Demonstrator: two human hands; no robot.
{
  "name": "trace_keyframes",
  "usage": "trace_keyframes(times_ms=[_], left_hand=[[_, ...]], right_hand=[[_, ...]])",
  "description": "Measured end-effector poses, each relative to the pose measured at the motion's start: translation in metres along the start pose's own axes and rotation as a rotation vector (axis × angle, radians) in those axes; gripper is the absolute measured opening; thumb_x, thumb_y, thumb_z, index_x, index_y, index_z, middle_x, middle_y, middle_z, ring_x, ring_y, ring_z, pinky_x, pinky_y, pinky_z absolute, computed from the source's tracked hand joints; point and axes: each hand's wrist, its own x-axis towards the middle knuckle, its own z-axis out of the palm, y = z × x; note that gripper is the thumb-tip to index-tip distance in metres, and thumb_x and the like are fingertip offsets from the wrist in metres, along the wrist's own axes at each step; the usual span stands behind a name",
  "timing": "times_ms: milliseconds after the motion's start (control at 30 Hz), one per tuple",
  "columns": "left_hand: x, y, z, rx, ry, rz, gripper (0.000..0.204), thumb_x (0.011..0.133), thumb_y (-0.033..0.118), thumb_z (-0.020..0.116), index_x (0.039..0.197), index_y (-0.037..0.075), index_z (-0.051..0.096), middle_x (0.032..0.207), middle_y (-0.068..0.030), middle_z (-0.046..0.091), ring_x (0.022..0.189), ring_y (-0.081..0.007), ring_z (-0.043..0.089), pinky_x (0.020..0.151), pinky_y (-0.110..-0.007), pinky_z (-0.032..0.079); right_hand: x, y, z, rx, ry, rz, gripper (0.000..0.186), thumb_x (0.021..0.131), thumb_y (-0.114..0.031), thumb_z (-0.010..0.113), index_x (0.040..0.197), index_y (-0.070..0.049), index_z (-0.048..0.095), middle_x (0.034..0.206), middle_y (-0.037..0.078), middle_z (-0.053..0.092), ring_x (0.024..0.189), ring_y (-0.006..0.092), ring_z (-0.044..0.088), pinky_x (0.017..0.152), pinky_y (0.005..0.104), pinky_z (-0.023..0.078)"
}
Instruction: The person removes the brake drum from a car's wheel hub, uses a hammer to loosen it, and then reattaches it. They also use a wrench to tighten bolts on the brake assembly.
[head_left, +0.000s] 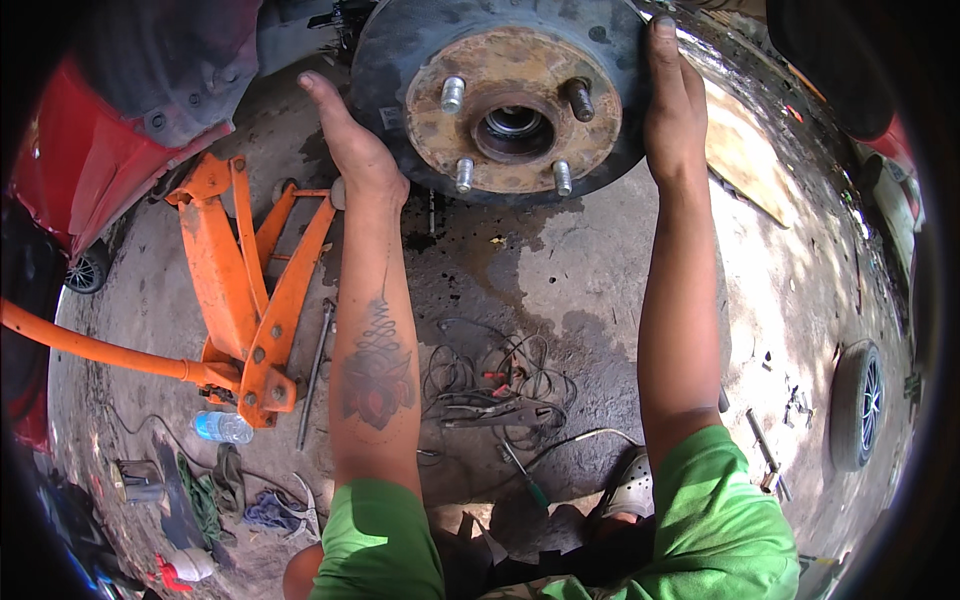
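A dark brake disc (390, 120) with a rusty brown centre stands face-on at the top middle. Several wheel studs (453, 94) stick out around its round centre hole. At the disc's left edge is my left hand (352, 145), palm against the rim and thumb pointing up, away from the disc; its other fingers are hidden behind. My right hand (677, 110) grips the opposite edge, thumb lying along the rim and the fingers mostly out of sight. Both arms are stretched forward, and the disc sits between the two palms.
An orange floor jack (225, 280) stands at left, its long handle running to the left edge. Beneath are tangled cables (500, 375), a screwdriver (530, 478) and a metal bar (316, 375). A water bottle (222, 427) lies by the jack. A tyre (857, 405) rests at right.
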Motion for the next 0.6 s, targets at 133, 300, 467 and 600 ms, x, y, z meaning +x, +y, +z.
trace_keyframes(times_ms=[133, 300, 467, 600], left_hand=[[0.01, -0.007, -0.002, 0.178, -0.03, 0.064, 0.088, 0.098, 0.069, 0.029, 0.153, 0.001, 0.021, 0.152, -0.0161, 0.035, 0.139, -0.0295, 0.038, 0.115, -0.041, 0.031], [0.005, -0.006, -0.003, 0.207, 0.085, 0.0, 0.089, 0.099, 0.069, 0.026, 0.155, 0.001, 0.016, 0.156, -0.0171, 0.03, 0.141, -0.0288, 0.035, 0.117, -0.04, 0.028], [-0.017, -0.014, 0.002, -0.008, -0.013, -0.01, 0.084, 0.099, 0.069, 0.026, 0.15, 0.003, 0.03, 0.151, -0.0122, 0.038, 0.14, -0.0284, 0.036, 0.117, -0.043, 0.029], [-0.018, -0.027, -0.003, -0.031, -0.003, 0.061, 0.088, 0.097, 0.072, 0.024, 0.15, 0.001, 0.029, 0.152, -0.0141, 0.036, 0.14, -0.0289, 0.036, 0.116, -0.043, 0.03]], right_hand=[[-0.004, -0.017, 0.011, 0.053, 0.209, -0.203, 0.072, 0.096, -0.06, 0.053, 0.098, 0.01, 0.07, 0.085, 0.012, 0.07, 0.081, 0.016, 0.06, 0.076, 0.0303, 0.049], [-0.004, -0.014, 0.01, 0.052, 0.156, -0.099, 0.067, 0.094, -0.056, 0.059, 0.111, 0.008, 0.067, 0.103, 0.018, 0.068, 0.096, 0.0218, 0.062, 0.086, 0.0344, 0.049], [-0.007, 0.034, 0.006, -0.123, 0.15, -0.221, 0.073, 0.097, -0.059, 0.052, 0.128, 0.006, 0.059, 0.112, 0.015, 0.066, 0.103, 0.0207, 0.058, 0.096, 0.0336, 0.043], [-0.02, 0.068, 0.008, -0.015, 0.2, -0.269, 0.067, 0.098, -0.055, 0.054, 0.127, 0.005, 0.06, 0.115, 0.014, 0.068, 0.104, 0.0197, 0.06, 0.094, 0.0336, 0.046]])
